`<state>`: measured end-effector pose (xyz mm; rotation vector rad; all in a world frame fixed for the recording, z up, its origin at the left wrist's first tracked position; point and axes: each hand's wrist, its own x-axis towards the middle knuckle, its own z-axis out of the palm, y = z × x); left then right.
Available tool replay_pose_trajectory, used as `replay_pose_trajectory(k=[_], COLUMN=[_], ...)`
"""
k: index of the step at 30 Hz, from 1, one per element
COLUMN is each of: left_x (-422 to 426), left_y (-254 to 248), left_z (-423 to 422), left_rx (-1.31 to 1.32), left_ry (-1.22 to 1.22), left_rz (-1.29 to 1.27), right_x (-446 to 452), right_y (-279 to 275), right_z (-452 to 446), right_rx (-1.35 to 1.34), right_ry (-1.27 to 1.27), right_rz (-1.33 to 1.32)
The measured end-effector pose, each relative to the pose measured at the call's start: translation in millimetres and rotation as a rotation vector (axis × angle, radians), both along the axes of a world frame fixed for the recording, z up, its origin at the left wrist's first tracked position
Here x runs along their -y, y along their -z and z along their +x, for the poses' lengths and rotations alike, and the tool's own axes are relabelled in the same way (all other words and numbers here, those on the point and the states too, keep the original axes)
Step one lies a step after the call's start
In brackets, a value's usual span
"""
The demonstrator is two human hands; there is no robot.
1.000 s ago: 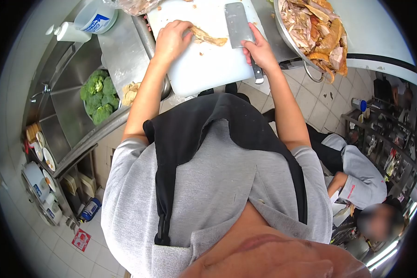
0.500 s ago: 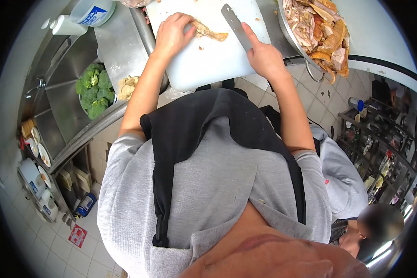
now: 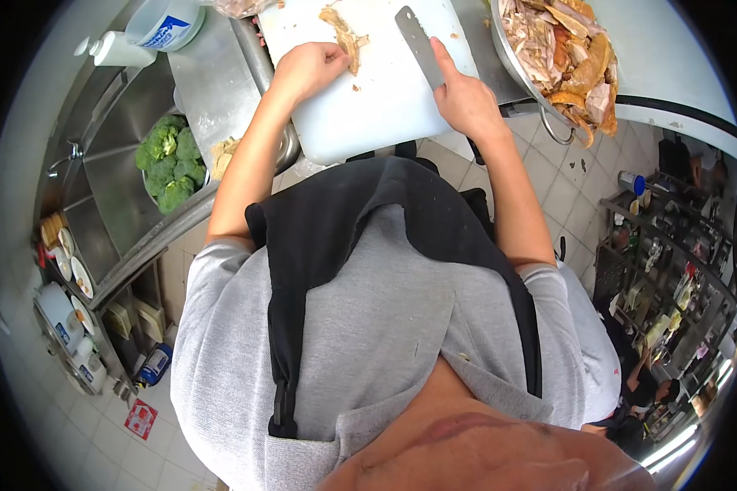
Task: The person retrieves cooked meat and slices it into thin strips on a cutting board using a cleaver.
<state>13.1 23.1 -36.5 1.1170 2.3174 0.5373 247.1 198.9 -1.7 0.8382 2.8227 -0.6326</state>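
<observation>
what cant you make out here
Most of the cleaver handle: head view, behind the right hand.
Far end of cutting board: head view, cut by top edge.
Far rim of metal bowl: head view, same edge.
Print on the red sheet: head view, too small.

Meat pc [image 3: 347, 38] is lying on the white cutting board [image 3: 385, 123] at approx 12 o'clock in view. It's looking cooked, long, narrow & ragged, tan-brown w/ paler patches, & is running from 11 to 5 o'clock, a short bit sticking out twd 3. L hand [image 3: 313, 69] is touching its lower end w/ fingertips; can't tell if pinched. Cleaver [image 3: 420, 47], w/ grey metal blade, is sitting at approx 3 o'clock from the pc, apart from it. R hand [image 3: 468, 105] is gripping & hiding the handle. Blade is showing narrow, i.e. tilted, its far end pointing twd 11.
</observation>
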Motion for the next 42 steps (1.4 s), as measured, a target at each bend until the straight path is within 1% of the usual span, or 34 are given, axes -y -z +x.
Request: replay_pose_trajectory(k=[2,3,5,6,8,11,15,17,19,20,22,23,25,26,28,31,33,35,38,39,41,42], left_x=[1.6,3.9,4.8,2.2,-2.8,-9.4,-14.2,-14.2,-13.6,-12.5,-14.2,-15.2,-16.0,-16.9,-17.9,-21.0,-23.9,-27.2,-30.2,-31.6,-33.2,-32.7], left_y=[5.6,11.3,23.1,24.5,27.1,26.9,29.9,33.0,37.0,39.2,42.4,43.6,42.1,41.3,38.1,34.4,33.0,32.2,25.9,25.9,26.0,28.4], left_z=[1.3,-0.4,-8.5,-13.3,-22.5,-24.9,-12.9,-8.6,-6.5,-5.6,-9.7,-12.4,-12.6,-12.6,-12.0,-10.3,-8.8,-8.5,-3.2,-1.9,0.2,0.8], left_rx=[-0.047,-0.048,-0.547,-0.547,-0.637,-0.574,-0.542,-0.496,-0.497,-0.499,-0.491,-0.488,-0.483,-0.479,-0.476,-0.443,-0.408,-0.312,-0.271,-0.268,-0.155,-0.151], left_ry=[-0.133,-0.133,0.020,0.017,0.200,0.212,0.176,0.138,0.145,0.148,0.154,0.161,0.158,0.160,0.154,0.118,0.086,0.008,-0.065,-0.068,-0.152,-0.154], left_rz=[0.083,0.085,0.414,0.415,0.426,0.427,0.432,0.508,0.539,0.569,0.586,0.605,0.611,0.618,0.599,0.560,0.538,0.464,0.402,0.401,0.367,0.366], right_x=[-0.7,-0.3,-1.0,-1.8,-3.6,-5.6,4.1,8.0,10.2,10.9,12.5,12.1,13.6,12.2,9.6,10.7,7.4,5.4,5.3,5.4,6.9,8.8], right_y=[-2.3,-2.9,-3.3,-3.0,-1.6,-1.9,-12.9,-14.8,-12.5,-10.0,-7.5,-9.6,-22.2,-17.1,-6.3,-4.6,-5.0,-4.1,-3.2,-4.3,-7.2,-9.0], right_z=[-1.2,-1.5,-2.1,-2.5,-3.2,-2.1,2.3,3.5,4.7,5.5,4.5,3.9,0.7,0.9,1.3,1.2,2.2,3.0,3.3,3.2,3.2,2.9], right_rx=[0.033,0.033,0.034,0.037,0.040,0.027,0.005,-0.014,-0.102,-0.097,-0.158,-0.156,-0.049,-0.047,-0.102,-0.141,-0.113,-0.082,-0.097,-0.090,-0.078,-0.089], right_ry=[0.001,0.001,-0.001,-0.007,-0.018,0.003,0.017,0.019,0.029,0.031,0.086,0.085,0.150,0.148,0.167,0.181,0.176,0.170,0.169,0.170,0.171,0.171], right_rz=[-0.003,-0.008,-0.011,-0.010,-0.008,-0.016,-0.112,-0.155,-0.265,-0.267,-0.407,-0.408,-0.558,-0.560,-0.650,-0.679,-0.683,-0.687,-0.696,-0.688,-0.680,-0.670])
